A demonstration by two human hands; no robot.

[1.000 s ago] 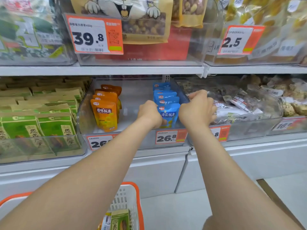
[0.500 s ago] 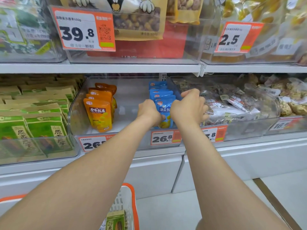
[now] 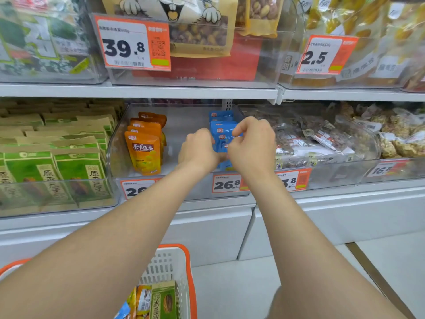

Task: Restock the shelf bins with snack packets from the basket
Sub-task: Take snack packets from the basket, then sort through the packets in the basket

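A row of blue snack packets (image 3: 221, 131) stands at the right side of a clear shelf bin (image 3: 115, 155). Both hands reach into that bin. My left hand (image 3: 197, 149) grips the front blue packet from the left, and my right hand (image 3: 251, 143) pinches the packets' tops from the right. The front packet is mostly hidden between the hands. Orange packets (image 3: 143, 150) stand in a row at the bin's left side. Below, the white basket (image 3: 169, 265) with an orange rim holds green, orange and blue packets (image 3: 158, 300).
A bin of green packets (image 3: 53, 166) lies to the left, and a bin of clear-wrapped snacks (image 3: 322, 139) to the right. The upper shelf (image 3: 138, 90) carries large nut bags. Price tags (image 3: 226, 184) line the bin fronts. Grey floor shows at the lower right.
Both hands have drawn closer together on the blue packets, covering the front one. My right hand has shifted from the bin's right wall onto the packet tops.
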